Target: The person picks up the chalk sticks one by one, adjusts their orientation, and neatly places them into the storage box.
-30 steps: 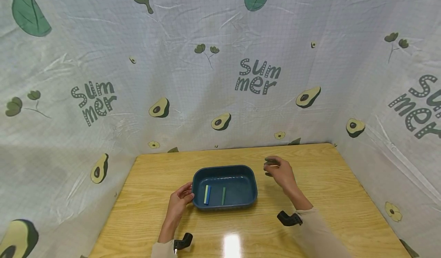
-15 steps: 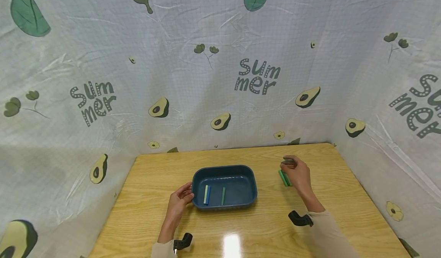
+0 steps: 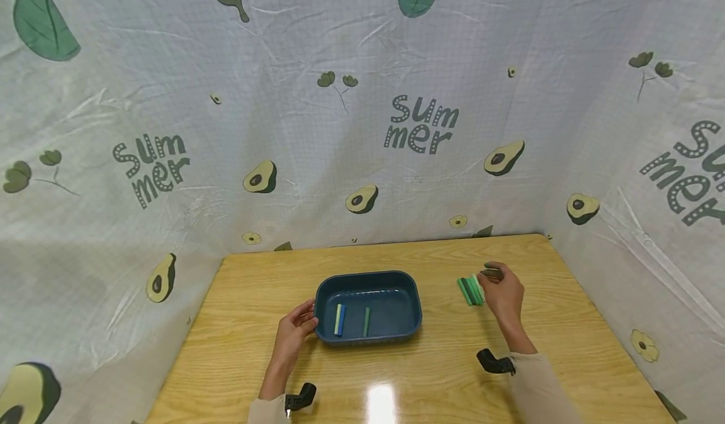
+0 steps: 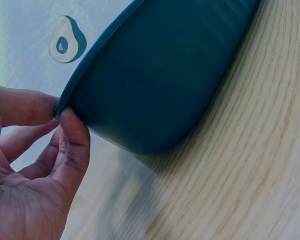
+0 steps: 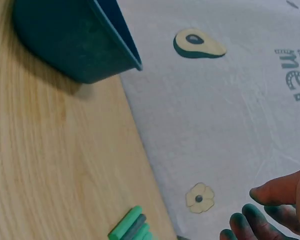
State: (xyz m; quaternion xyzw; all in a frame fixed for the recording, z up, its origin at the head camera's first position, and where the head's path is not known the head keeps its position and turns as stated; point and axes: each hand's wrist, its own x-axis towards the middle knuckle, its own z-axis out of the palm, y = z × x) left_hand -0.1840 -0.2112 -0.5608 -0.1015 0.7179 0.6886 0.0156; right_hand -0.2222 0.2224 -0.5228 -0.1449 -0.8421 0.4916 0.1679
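A dark blue rectangular plastic tray [image 3: 368,340] rests on the table. My left hand [image 3: 292,329] pinches its left rim; in the left wrist view the thumb and a finger [image 4: 30,106] meet at the edge. Inside the tray lie a pale yellow chalk stick [image 3: 338,319], a blue one [image 3: 342,321] beside it and a green one [image 3: 366,322] apart from them. To the right, several green chalk sticks [image 3: 470,290] lie side by side. My right hand [image 3: 503,292] hovers at their right end, fingers loosely bent, nothing visible between them. Its fingertips [image 5: 252,212] are stained green.
The wooden table [image 3: 272,273] reaches back to a pale curtain [image 3: 306,134] printed with avocados and lettering. The curtain also hangs along both sides. Each wrist carries a small black camera mount [image 3: 495,362].
My right hand has moved to the right, uncovering the row of green chalk sticks that it hid before. My left hand and the tray have stayed in place.
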